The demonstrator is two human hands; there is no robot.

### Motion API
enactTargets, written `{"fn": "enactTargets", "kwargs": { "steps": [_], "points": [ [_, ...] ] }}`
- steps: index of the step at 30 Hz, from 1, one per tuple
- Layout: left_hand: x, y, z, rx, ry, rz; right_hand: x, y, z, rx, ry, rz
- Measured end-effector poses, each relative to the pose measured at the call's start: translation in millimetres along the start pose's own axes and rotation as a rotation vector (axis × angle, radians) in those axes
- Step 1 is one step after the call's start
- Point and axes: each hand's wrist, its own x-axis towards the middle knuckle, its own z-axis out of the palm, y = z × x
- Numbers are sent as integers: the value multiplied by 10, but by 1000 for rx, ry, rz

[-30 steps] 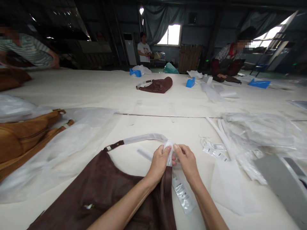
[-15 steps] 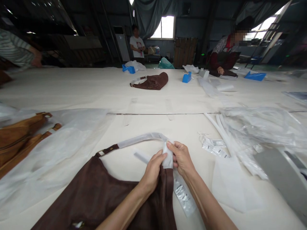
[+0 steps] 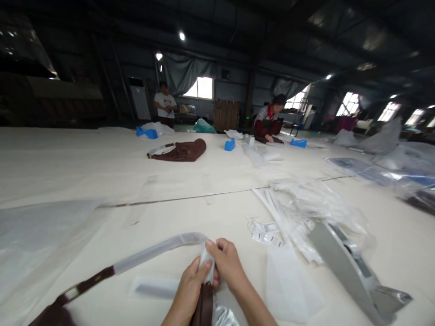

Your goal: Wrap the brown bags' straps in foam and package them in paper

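A dark brown leather bag lies at the lower left, mostly below the picture. Its shoulder strap arches up toward my hands, a length of it sheathed in white wrapping. My left hand is closed round the white-wrapped part of the strap above the brown leather. On the same part, my right hand pinches the wrapping with thumb and fingers. A loose white strip lies on the table left of my hands. Shiny clear plastic shows just below them.
On the right stands a grey tape dispenser beside crumpled clear bags, labelled packets and white sheets. Across the table lie another brown bag and blue dispensers. A co-worker leans over the far side.
The view has swung right and upward, so the tan bags at left are out of sight and the grey dispenser shows more fully. Both hands still grip the wrapped strap.
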Motion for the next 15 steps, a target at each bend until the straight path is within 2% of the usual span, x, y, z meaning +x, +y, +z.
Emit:
{"fn": "enactTargets", "kwargs": {
  "steps": [2, 4, 7, 11, 13, 15],
  "points": [
    [38, -36, 3, -3, 8, 27, -86, -29, -203, -111, 144, -173],
    [26, -55, 23, -28, 34, 30, -269, -90, -516, -156, 216, -248],
    [-15, -82, 62, -17, 12, 9, -666, -224, -1154, -118, 306, -204],
    [-12, -98, 102, 61, -38, -49, -1244, -487, -2074, -127, 628, -184],
    [-8, -68, 113, 99, -33, -70, -1502, -636, -2440, -147, 789, -212],
    [-3, -14, 116, 130, -16, -103, -1708, -768, -2706, -176, 911, -234]
  ]
}}
